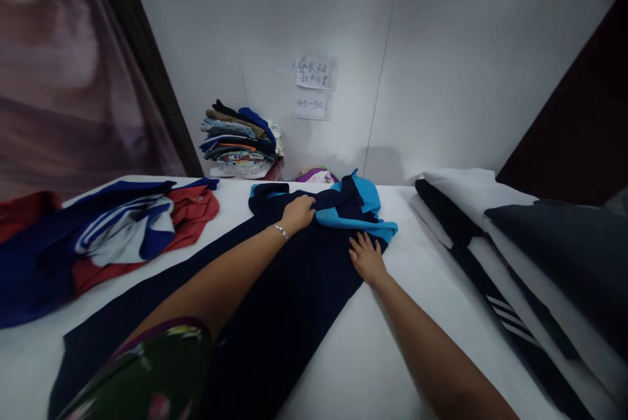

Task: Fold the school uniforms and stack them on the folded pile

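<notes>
A dark navy garment with bright blue parts, seemingly a long-sleeved jacket, lies stretched out on the white-covered table in front of me. Its blue-edged far end is bunched and partly folded over. My left hand, with a bracelet at the wrist, is closed on the cloth near that far end, fingertips partly hidden. To the right, my right hand rests flat on the garment's right edge, just below the blue strip, its fingers spread.
Red, blue and white clothes lie loosely heaped at left. Dark and white folded garments are piled at right. Behind the far table edge stands a stack of folded clothes. Handwritten paper notes hang on the wall.
</notes>
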Motion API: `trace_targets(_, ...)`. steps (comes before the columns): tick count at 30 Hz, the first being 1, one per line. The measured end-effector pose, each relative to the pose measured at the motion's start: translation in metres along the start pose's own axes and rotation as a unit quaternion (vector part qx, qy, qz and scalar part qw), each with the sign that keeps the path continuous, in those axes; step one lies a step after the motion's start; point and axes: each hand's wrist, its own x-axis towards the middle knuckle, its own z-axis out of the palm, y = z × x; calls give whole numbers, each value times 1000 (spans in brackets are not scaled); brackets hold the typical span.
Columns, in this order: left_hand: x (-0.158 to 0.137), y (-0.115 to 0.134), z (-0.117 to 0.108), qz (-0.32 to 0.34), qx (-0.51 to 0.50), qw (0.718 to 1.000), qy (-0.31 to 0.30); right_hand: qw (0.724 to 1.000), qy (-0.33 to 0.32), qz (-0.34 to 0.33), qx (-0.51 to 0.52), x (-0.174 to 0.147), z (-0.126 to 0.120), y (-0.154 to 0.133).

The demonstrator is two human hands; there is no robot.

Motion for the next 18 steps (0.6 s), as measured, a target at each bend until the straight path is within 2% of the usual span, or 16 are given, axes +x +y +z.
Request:
trace_targets(3,40,17,21,15,-2,1000,-2,1000,-5,17,0,0,-4,-2)
trace_targets(6,68,28,43,15,-14,1000,-9,1000,-12,17,3,0,-5,-2)
trace_targets(9,84,29,60,-21,-42,999,-9,1000,-16,14,4,1,-5,-1)
trace_targets(11,90,23,62,-59,-73,996,-1,1000,-18,14,4,1,-5,-1)
trace_targets(14,101,4,46,-121,-136,982,38,1000,-18,15,4,2,-4,-1)
trace_targets(18,114,-30,-10,-214,-242,936,141,1000,-20,21,13,2,-5,-1)
